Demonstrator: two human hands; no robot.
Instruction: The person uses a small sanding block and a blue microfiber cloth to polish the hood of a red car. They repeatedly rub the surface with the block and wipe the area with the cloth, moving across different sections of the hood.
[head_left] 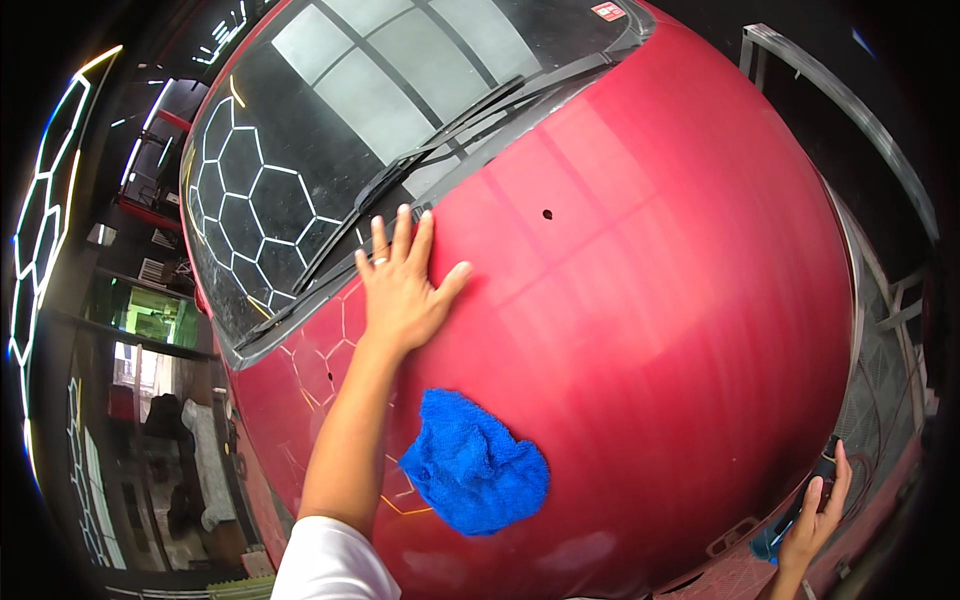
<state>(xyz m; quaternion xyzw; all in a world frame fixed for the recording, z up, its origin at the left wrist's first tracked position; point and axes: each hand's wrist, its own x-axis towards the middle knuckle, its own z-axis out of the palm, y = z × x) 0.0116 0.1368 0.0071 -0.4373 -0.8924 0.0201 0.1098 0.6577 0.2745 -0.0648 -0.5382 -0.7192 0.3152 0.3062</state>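
Observation:
My left hand (403,295) lies on the red car hood (640,330) close to the windshield's lower edge, its fingers spread and holding nothing. A ring shows on one finger. Below that hand, a crumpled blue microfiber cloth (475,465) rests on the paint, apart from my fingers. At the lower right, beyond the hood's front edge, my right hand (815,520) is closed around a blue bottle (768,542) with a black top. Part of the bottle is hidden by my fingers.
Black wipers (440,140) run along the base of the windshield (330,110), which reflects hexagonal lights. A small dark hole (547,214) is in the hood. A grey metal frame (850,90) stands at the right. Hexagonal light strips (40,220) line the left side.

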